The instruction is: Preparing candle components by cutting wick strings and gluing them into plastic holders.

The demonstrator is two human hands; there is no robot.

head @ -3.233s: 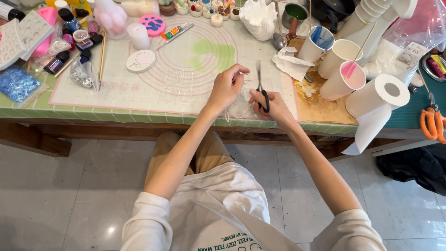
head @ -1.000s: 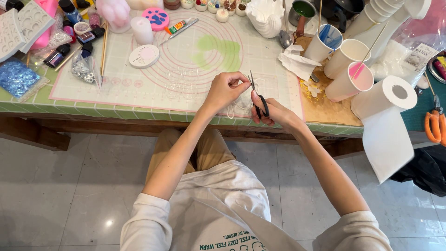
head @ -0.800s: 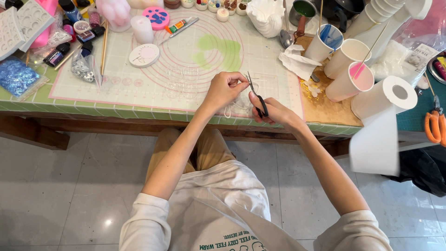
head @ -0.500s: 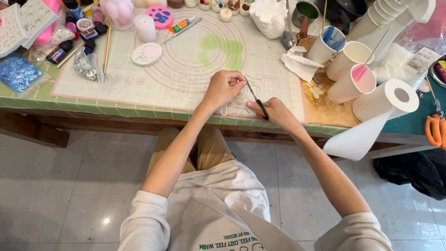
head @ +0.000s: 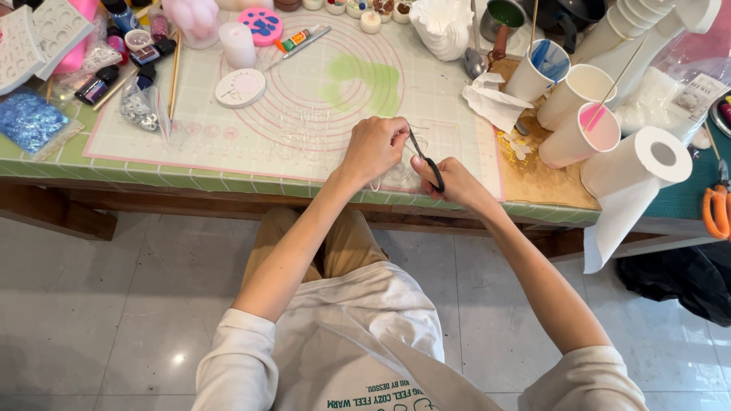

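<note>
A small pair of black-handled scissors (head: 428, 158) is held in the right hand (head: 455, 181), with the fingers closed through and around the handles and the thin blades pointing up and away toward the left hand (head: 375, 146). The left hand is curled shut in a pinch at the blade tips; a small clear piece seems to be gripped there, but what it is cannot be told. Both hands are placed over the near edge of the desk (head: 533, 179), on the near right part of the pale silicone mat (head: 320, 114) printed with pink rings. The scissors therefore lie between the two hands, handles in the right grip and tips touching or just beside the left fingertips.

A green smear (head: 362, 78) is seen on the mat beyond the hands. Toward the right edge of the desk, paper cups (head: 582, 122) with stirring sticks are stood, and a roll of paper towel (head: 647, 164) is laid beside them with a sheet hanging over the near edge. At the far left corner, a white mould (head: 42, 34), small bottles and a bag of blue glitter (head: 30, 122) are gathered.
</note>
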